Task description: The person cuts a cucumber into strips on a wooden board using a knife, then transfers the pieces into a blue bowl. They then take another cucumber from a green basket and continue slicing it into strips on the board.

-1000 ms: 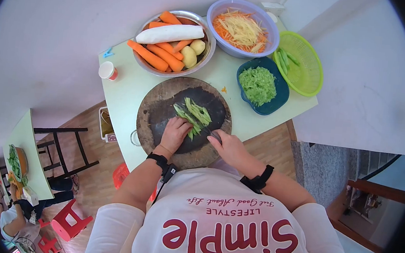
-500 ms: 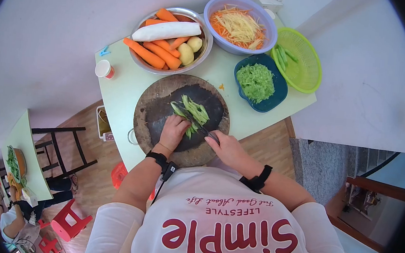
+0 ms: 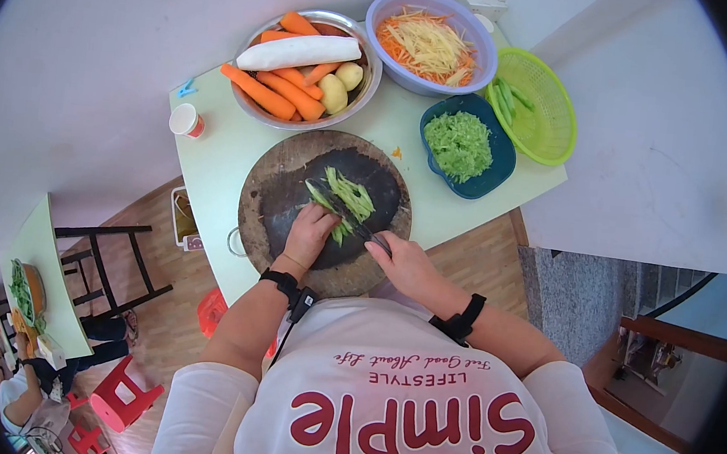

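Note:
My right hand (image 3: 397, 258) is closed around the handle of a dark kitchen knife (image 3: 357, 224). The blade slants up and left across a round wooden chopping board (image 3: 263, 182), dark in its middle. Curled fingers of my left hand (image 3: 308, 235) press on green vegetable pieces close beside the blade. Cut green strips (image 3: 351, 194) lie just beyond the knife, and a few more lie nearer to me by the fingertips. My left fingers partly hide the pieces under them.
Behind the board stands a steel bowl (image 3: 244, 103) of carrots, potatoes and a long white root. A lilac basin (image 3: 421, 82) holds orange and pale shreds. A teal bowl (image 3: 498, 174) holds green shreds; a lime basket (image 3: 557, 123) holds green pods. A paper cup (image 3: 186, 121) stands left.
The knife blade has shifted slightly and now shows more along the green pieces by my left fingers. Both hands stay in nearly the same place.

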Demonstrator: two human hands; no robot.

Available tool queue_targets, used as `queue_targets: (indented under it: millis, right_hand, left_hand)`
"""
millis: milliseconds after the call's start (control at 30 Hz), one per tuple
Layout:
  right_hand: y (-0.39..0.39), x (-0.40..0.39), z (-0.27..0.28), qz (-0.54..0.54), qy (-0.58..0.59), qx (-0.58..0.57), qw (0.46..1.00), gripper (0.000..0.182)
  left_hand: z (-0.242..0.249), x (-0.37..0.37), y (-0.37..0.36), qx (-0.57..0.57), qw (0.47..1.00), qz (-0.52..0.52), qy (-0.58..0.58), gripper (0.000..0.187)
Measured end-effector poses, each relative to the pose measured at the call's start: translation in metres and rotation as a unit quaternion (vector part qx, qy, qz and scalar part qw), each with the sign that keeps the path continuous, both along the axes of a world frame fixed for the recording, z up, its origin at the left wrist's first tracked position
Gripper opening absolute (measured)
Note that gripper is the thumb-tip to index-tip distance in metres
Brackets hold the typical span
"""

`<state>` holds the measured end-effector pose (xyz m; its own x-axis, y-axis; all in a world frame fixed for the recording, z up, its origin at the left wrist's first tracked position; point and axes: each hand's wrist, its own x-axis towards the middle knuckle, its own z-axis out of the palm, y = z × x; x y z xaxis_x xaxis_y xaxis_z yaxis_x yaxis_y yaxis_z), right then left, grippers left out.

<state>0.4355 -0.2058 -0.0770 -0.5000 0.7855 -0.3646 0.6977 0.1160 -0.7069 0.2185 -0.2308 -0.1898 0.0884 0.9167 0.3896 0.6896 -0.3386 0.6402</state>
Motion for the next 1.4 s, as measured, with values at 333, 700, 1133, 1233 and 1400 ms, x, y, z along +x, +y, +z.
queue_targets:
  millis: [333,700,1133,1233,1400]
  right_hand:
    - [-0.003,-0.004,-0.004,0.0,-0.009,0.021,1.0,0.035]
    - [-0.003,-0.011,-0.019,-0.002,0.013,0.055,0.998,0.037]
    - [0.012,-0.007,-0.03,-0.032,0.004,0.056,0.998,0.043]
    - [0.013,-0.008,-0.019,-0.019,-0.014,0.037,0.999,0.04]
    - [0.016,-0.013,-0.017,0.007,-0.032,0.051,0.998,0.039]
  left_hand:
    - [0.003,0.0,0.0,-0.002,1.0,0.005,-0.007,0.014]
    - [-0.002,-0.001,0.0,-0.003,1.0,0.002,-0.003,0.015]
    - [0.01,-0.008,0.003,0.001,0.999,0.037,-0.012,0.013]
    - [0.009,-0.022,0.007,-0.008,0.993,0.114,-0.006,0.013]
    - [0.005,-0.032,0.019,0.001,0.995,0.094,0.045,0.013]
